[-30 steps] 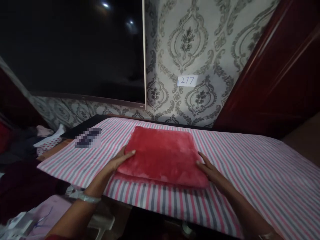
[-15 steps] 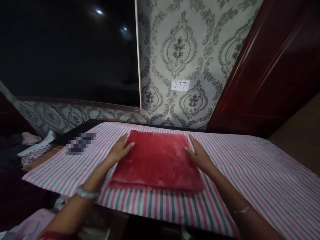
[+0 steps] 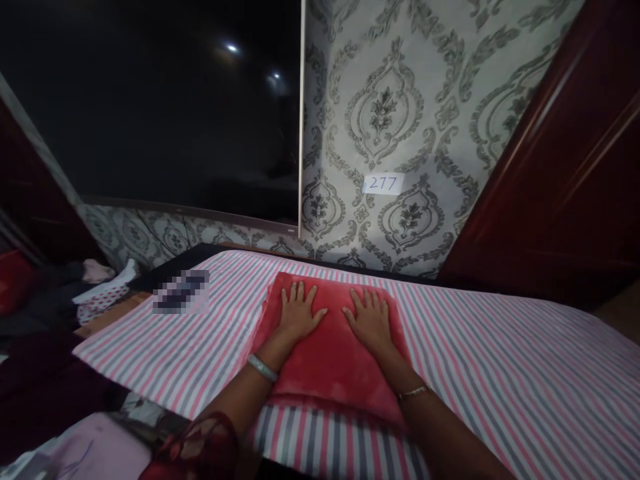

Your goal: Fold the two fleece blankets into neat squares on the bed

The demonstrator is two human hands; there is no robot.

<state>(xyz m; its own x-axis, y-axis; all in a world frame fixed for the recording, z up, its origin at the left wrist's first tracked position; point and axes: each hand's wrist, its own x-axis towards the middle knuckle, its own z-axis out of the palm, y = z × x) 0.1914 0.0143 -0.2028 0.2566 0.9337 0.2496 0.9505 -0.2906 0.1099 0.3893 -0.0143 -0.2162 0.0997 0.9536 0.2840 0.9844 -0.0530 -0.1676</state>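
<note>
A folded red plush cloth (image 3: 334, 363) lies on a table covered with a pink, grey and white striped sheet (image 3: 500, 373). My left hand (image 3: 299, 313) rests flat on the far left part of the cloth, fingers spread. Beside it, my right hand (image 3: 369, 319) lies flat on the far right part, palm down. Neither hand grips anything. A bangle sits on my left wrist and a thin bracelet on my right wrist.
A blurred dark object (image 3: 181, 291) lies on the sheet at the left. Heaped clothes (image 3: 60, 313) sit left of the table. A large dark screen (image 3: 150, 107) and patterned wallpaper with a "277" label (image 3: 383, 183) stand behind. A dark red wooden panel (image 3: 560, 167) rises at the right.
Both hands left the cloth's side edges and came to rest flat on its top, side by side near the far edge.
</note>
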